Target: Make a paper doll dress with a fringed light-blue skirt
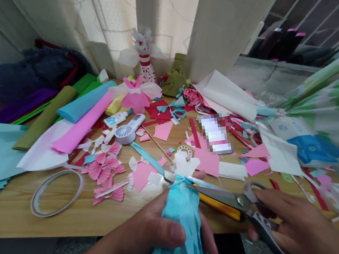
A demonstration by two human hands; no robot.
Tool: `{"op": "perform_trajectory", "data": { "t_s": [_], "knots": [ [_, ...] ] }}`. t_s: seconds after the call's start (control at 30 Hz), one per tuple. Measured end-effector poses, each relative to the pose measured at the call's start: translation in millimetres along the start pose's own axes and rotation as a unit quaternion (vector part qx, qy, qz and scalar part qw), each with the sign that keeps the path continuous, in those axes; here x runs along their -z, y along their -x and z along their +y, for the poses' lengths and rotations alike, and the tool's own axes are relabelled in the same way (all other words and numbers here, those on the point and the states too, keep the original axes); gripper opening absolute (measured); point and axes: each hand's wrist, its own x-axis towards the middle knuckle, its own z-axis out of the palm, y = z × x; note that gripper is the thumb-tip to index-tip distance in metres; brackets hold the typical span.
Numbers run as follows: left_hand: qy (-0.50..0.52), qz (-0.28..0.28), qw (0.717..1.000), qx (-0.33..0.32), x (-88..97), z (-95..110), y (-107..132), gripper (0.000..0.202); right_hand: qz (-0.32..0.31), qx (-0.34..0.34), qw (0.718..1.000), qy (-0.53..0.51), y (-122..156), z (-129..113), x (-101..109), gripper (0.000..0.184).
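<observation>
My left hand is closed around a gathered light-blue crepe paper dress at the front edge of the table. White paper shows just above its narrow gathered top. My right hand holds large scissors, fingers through the grey handles. Their blades point left, with the tips at the gathered blue top; I cannot tell whether they touch it. Below the blades a yellow-orange utility knife is partly hidden. A thin blue strip lies beyond my left hand.
Paper scraps cover the wooden table. A tape roll, small fan, glue bottle and blurred phone lie around. Crepe rolls are left; a pink paper dress stands behind, a tissue pack right.
</observation>
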Motion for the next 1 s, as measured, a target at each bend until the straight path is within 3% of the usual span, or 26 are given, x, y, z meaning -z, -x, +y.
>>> {"op": "perform_trajectory", "data": {
  "t_s": [0.33,0.43,0.6,0.7,0.77,0.87,1.0],
  "knots": [
    [0.018,-0.013,1.0,-0.005,-1.5,-2.2,-2.4,0.04,-0.008,0.008,1.0,-0.023,-0.3,1.4,2.4,0.013],
    [0.012,-0.013,1.0,-0.024,-0.5,-3.0,-2.3,0.034,-0.019,-0.001,0.999,-0.033,-2.0,0.2,3.8,0.016],
    [0.028,-0.006,1.0,-0.004,-1.5,1.9,-1.7,0.038,-0.014,-0.027,0.996,-0.081,-6.6,-7.6,3.0,0.018],
    [0.04,-0.001,0.999,-0.03,-0.8,4.9,-3.1,0.038,-0.011,-0.039,0.994,-0.1,-10.6,-8.1,2.1,0.019],
    [0.043,-0.008,0.998,-0.052,1.0,5.7,-5.1,0.036,-0.001,-0.021,0.998,-0.064,-14.4,-4.0,3.2,0.018],
    [0.033,-0.002,0.997,-0.076,4.2,6.8,-8.4,0.04,0.062,0.034,0.995,0.064,-21.9,5.3,7.6,0.025],
    [0.044,0.033,0.993,-0.101,6.2,8.9,-10.5,0.08,0.092,0.076,0.976,0.183,-31.6,15.2,12.8,0.021]
  ]
}}
